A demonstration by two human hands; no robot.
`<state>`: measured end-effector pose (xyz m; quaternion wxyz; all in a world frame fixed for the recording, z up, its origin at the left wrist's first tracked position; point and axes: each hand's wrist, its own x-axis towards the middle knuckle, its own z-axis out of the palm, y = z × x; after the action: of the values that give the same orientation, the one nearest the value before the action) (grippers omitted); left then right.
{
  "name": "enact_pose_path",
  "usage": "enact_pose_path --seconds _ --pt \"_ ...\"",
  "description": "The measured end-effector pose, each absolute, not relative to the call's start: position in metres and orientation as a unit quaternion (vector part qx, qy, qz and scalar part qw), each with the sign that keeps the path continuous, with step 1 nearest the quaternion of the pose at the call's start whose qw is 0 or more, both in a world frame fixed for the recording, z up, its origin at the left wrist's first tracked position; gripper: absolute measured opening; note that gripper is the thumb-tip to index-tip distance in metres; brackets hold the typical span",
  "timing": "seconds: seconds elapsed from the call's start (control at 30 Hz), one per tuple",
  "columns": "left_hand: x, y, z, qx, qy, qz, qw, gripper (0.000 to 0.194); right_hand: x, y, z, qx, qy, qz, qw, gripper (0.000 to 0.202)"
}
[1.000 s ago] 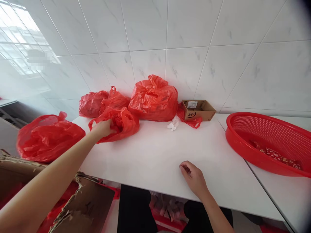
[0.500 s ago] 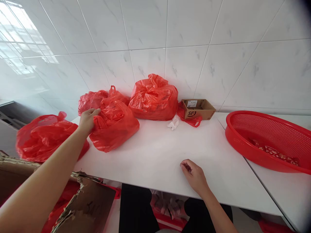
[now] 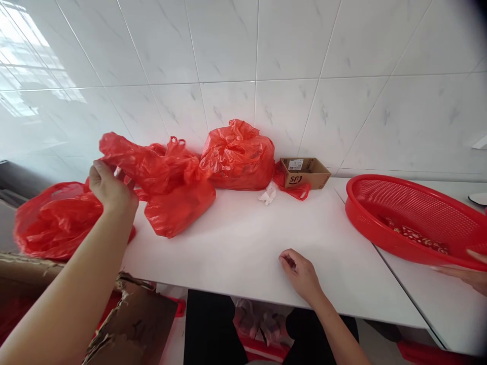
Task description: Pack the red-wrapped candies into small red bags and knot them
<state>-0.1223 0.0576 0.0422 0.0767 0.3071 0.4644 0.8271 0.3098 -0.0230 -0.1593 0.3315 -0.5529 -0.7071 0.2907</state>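
One large bag (image 3: 240, 162), torn carton (image 3: 142, 324) near red bag (image 3: 180, 210) in left hand (image 3: 114, 190).

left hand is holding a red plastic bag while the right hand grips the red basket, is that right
Not quite: the head view shows the right hand loosely curled over the white table, apart from the red basket, not gripping it. The left hand is indeed holding a red plastic bag.
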Motion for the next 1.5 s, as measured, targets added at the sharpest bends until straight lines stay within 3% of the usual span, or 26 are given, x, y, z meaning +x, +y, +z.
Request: enact_pose_path --seconds 0.3,0.5,0.6,0.67,0.77,0.83,0.97,1.13,1.27,1.37,1.5 --pt "-0.115 0.056 0.048 0.314 0.467 0.825 0.053 0.022 0.3 -0.023 -0.158 -0.555 -0.693 0.293 0.355 0.022" --pt "-0.102 0.059 0.029 0.352 0.545 0.76 0.006 0.026 0.219 -0.014 -0.087 -0.398 -0.747 0.275 0.456 0.046" --pt "-0.096 0.053 0.011 0.389 0.606 0.693 -0.012 0.029 0.165 0.011 -0.055 -0.356 -0.782 0.23 0.456 0.057" --pt "-0.095 0.047 0.003 0.413 0.643 0.645 -0.016 0.029 0.135 0.034 -0.049 -0.391 -0.791 0.234 0.408 0.064" --pt "-0.09 0.036 0.001 0.449 0.685 0.573 -0.025 0.022 0.106 0.066 -0.055 -0.421 -0.792 0.276 0.345 0.049" --pt "-0.081 0.026 0.002 0.492 0.692 0.527 -0.041 0.02 0.097 0.08 -0.06 -0.422 -0.784 0.294 0.347 0.034" --pt "-0.055 0.009 -0.01 0.638 0.652 0.398 -0.095 0.053 0.089 0.093 -0.061 -0.417 -0.747 0.332 0.397 0.01" --pt "-0.063 0.023 -0.051 0.692 0.707 0.061 -0.129 0.078 0.101 0.114 -0.055 -0.431 -0.613 0.408 0.521 0.014" --pt "-0.096 0.053 -0.074 0.669 0.737 0.006 -0.102 0.066 0.136 0.133 -0.052 -0.441 -0.459 0.468 0.613 0.023" --pt "-0.108 0.068 -0.078 0.653 0.751 -0.003 -0.101 0.058 0.169 0.131 -0.049 -0.42 -0.383 0.495 0.657 0.017" --pt "-0.094 0.068 -0.061 0.633 0.765 0.015 -0.115 0.061 0.205 0.106 -0.053 -0.37 -0.354 0.529 0.677 0.014"
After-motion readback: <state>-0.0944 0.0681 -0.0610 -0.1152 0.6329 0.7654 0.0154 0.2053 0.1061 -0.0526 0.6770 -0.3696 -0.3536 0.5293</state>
